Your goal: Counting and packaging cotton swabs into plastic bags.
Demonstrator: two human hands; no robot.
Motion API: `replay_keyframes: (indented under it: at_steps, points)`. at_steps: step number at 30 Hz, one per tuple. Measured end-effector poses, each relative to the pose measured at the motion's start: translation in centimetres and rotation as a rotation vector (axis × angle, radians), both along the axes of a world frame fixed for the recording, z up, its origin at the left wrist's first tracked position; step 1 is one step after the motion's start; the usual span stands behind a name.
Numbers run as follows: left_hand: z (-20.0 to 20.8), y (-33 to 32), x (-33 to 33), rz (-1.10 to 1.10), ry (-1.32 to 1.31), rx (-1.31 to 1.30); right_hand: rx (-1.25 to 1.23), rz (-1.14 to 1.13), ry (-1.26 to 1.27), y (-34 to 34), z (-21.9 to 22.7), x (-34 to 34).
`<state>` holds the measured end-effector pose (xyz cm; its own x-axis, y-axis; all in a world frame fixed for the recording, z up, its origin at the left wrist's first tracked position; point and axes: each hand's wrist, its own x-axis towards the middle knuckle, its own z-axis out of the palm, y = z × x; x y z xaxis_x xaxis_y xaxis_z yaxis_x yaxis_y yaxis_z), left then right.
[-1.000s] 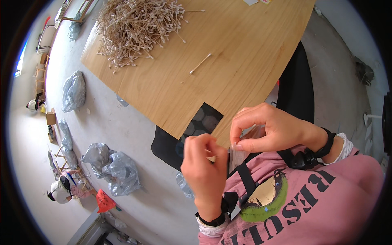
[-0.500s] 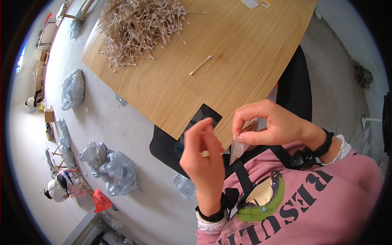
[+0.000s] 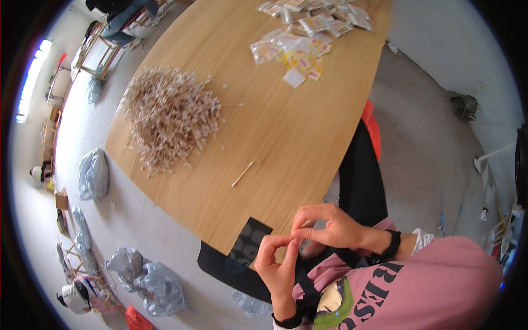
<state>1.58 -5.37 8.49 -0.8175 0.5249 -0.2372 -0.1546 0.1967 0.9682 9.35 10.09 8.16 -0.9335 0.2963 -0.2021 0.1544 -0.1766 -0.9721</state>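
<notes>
My left hand and my right hand meet fingertip to fingertip just off the near edge of the wooden table, above my pink sweatshirt. The left thumb and forefinger are pinched on a thin pale stick that is mostly hidden. My right hand's fingers are closed on a small clear packet, of which only a sliver shows. A single wooden stick lies on the table ahead of my hands. A large heap of the same sticks sits at the table's left.
Several small clear and yellow packets are spread at the table's far end. A black patterned sheet hangs over the near edge. Grey plastic bags lie on the floor at left. A red seat stands at right.
My left hand, apart from the right half a second ago, has come back so the fingertips touch. The view has tilted up, showing more of the table and the packets.
</notes>
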Motion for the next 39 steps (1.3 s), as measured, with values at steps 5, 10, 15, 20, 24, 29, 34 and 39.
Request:
replay_keyframes:
  at_steps: [5,10,15,20,24,29,34,39]
  points:
    - [0.0,1.3,0.3,-0.126,0.106,-0.057,-0.523,-0.282,-0.07,1.4,0.2,1.2]
    - [-0.4,2.4,-0.7,0.027,-0.054,-0.026,-0.059,0.249,-0.13,4.2,-1.2,2.3]
    - [-1.3,2.6,-1.6,-0.068,-0.057,-0.133,-0.137,0.167,-0.239,3.7,-3.1,3.5]
    - [-0.7,4.2,-1.4,-0.041,-0.166,-0.032,-0.147,0.121,-0.181,3.4,-3.5,3.0]
    - [-1.4,4.5,-1.6,0.075,-0.118,0.068,-0.227,0.098,-0.167,3.5,-2.6,2.2]
    - [-2.0,5.5,-1.8,0.123,0.033,-0.065,-0.215,0.151,-0.348,4.3,-2.4,1.3]
    - [-1.9,6.1,-1.6,0.204,-0.06,-0.045,-0.014,-0.049,-0.388,12.0,-5.6,-0.1]
    - [-4.4,4.5,-0.8,-0.005,-0.145,-0.104,-0.004,-0.566,0.063,28.0,-1.3,-7.9]
